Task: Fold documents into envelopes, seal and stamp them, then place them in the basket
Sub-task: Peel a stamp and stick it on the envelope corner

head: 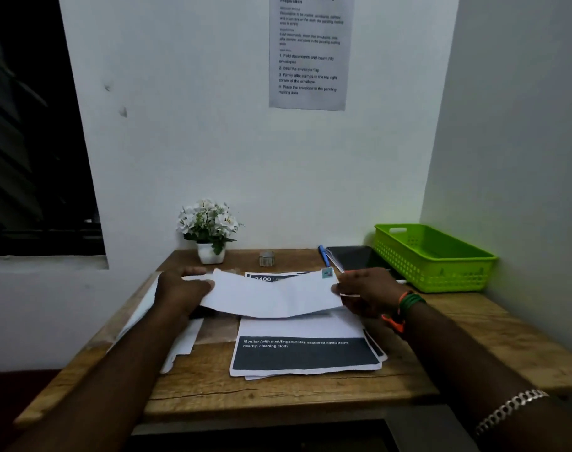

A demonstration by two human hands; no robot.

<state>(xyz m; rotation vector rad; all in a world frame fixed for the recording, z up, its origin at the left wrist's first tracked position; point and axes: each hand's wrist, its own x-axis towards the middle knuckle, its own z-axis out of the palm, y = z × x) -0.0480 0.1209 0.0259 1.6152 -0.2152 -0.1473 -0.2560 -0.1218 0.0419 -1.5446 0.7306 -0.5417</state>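
Note:
A white envelope (pixel 271 295) with a small blue stamp (pixel 327 273) at its top right corner is held just above the wooden desk (pixel 278 389). My left hand (pixel 180 291) grips its left end and my right hand (pixel 366 291) pinches its right end. Under it lies a stack of printed documents (pixel 306 355) with a dark band of text. More white sheets or envelopes (pixel 180 340) lie under my left forearm. The green plastic basket (pixel 434 256) stands at the desk's back right corner, nothing visible inside.
A small pot of white flowers (pixel 209 230) stands against the back wall, a little glass jar (pixel 266 258) beside it. A blue pen (pixel 323 255) and a dark tablet (pixel 356 257) lie left of the basket. An instruction sheet (pixel 307 53) hangs on the wall.

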